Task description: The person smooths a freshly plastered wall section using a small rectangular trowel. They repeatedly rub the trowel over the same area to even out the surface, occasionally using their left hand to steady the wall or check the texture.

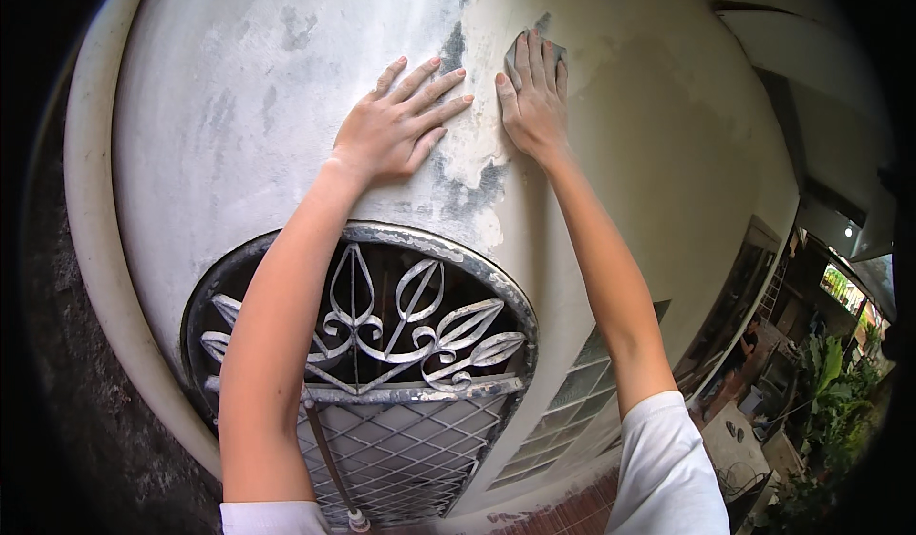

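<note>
Both my arms reach up to a white plastered wall (229,87) with grey worn patches. My left hand (391,125) lies flat against it with fingers spread, holding nothing. To its right, my right hand (536,106) presses a grey piece of sandpaper (520,51) to the wall beside the corner edge; the fingers cover most of the sheet. Pale dust coats the fingers of both hands. Between and below the hands, the surface is patchy, with a dark bare area (477,187).
Below is an arched metal window grille (358,320) with peeling white paint, and a pole (329,463) leaning before its mesh. A thick pipe (91,154) runs down the left. At right are a louvred window (572,397), plants (830,392) and a person (748,342) farther off.
</note>
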